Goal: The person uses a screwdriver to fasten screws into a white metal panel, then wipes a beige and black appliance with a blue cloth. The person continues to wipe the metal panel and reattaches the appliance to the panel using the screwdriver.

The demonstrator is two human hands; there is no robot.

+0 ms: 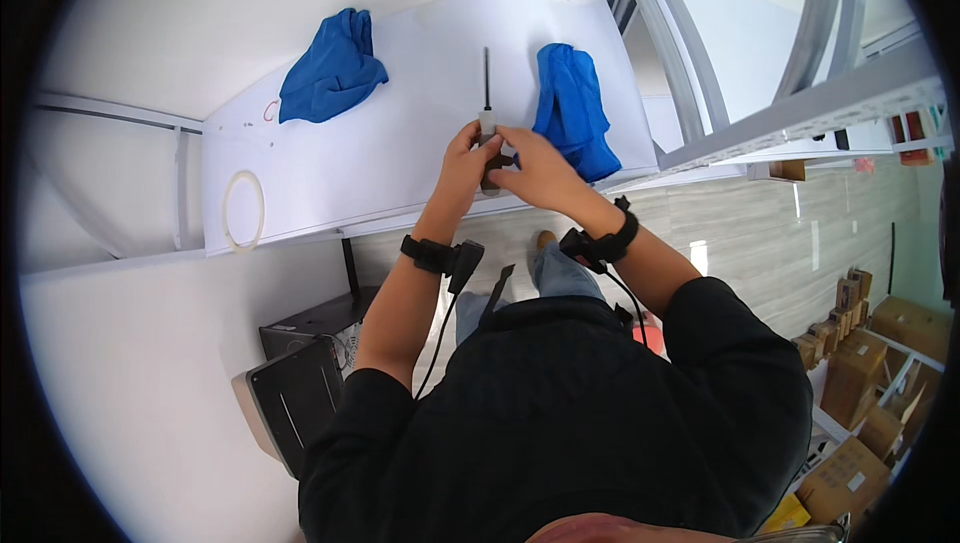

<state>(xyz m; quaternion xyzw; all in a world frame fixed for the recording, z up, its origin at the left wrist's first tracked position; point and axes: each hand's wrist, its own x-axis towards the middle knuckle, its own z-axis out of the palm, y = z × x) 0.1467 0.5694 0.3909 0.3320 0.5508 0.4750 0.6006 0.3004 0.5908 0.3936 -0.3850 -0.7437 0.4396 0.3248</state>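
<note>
1 screwdriver (487, 121) btwn L hand (463, 167), R hand (543, 172)

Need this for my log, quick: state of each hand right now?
Left hand: closed, holding the screwdriver.
Right hand: closed, holding the same screwdriver.

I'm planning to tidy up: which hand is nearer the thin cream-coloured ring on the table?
Left. The left hand is to the right of the ring; the right hand is farther right.
</note>
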